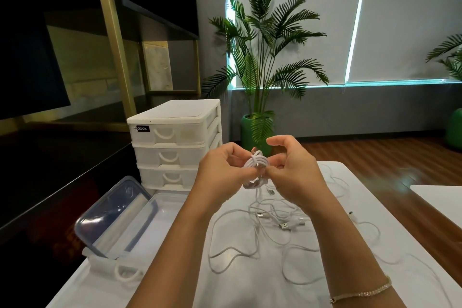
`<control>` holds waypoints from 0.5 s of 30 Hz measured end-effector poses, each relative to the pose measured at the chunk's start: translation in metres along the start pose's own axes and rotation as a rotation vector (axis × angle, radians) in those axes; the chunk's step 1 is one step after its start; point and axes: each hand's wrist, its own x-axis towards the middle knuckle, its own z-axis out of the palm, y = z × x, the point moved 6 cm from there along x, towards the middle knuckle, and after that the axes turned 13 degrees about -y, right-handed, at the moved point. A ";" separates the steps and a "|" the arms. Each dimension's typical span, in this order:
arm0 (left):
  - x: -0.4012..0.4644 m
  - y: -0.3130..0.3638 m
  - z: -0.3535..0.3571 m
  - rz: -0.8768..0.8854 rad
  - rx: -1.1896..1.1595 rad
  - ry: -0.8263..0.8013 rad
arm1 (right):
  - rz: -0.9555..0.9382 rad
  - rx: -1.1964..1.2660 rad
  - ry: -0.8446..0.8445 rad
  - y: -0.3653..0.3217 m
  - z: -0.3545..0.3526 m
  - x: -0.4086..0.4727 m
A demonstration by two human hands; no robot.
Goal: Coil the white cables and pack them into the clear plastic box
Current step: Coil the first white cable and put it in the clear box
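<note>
Both hands are raised together above the white table [250, 290], working one small bundle between them. The left hand [220, 170] grips the coiled cable [256, 164] with its fingers curled round the loops, while the right hand [292, 170] pinches at the same coil from the other side, thumb and forefinger lifted above it; the wrap looks nearly closed, though the fingers hide the cable's end, so I cannot tell whether it is tucked in yet. A short tail hangs from the bundle toward the table. Below and beyond the hands the loose cables [270, 222] lie spread and tangled across the tabletop, their USB plugs showing among the loops, none of them coiled. The clear plastic box [160, 210] sits open at the left of the table, just in front of the white drawer unit [175, 142], and as far as can be seen through the forearm nothing has been packed into it; its lid [112, 212] leans beside it at the table's left edge. By this showing the task is at an early stage: one cable is close to wound, it has yet to go into the box, and several more remain to be untangled, coiled and packed.
</note>
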 end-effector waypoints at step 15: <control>0.004 -0.004 0.005 -0.024 -0.157 -0.069 | 0.047 0.039 -0.185 0.004 0.003 -0.002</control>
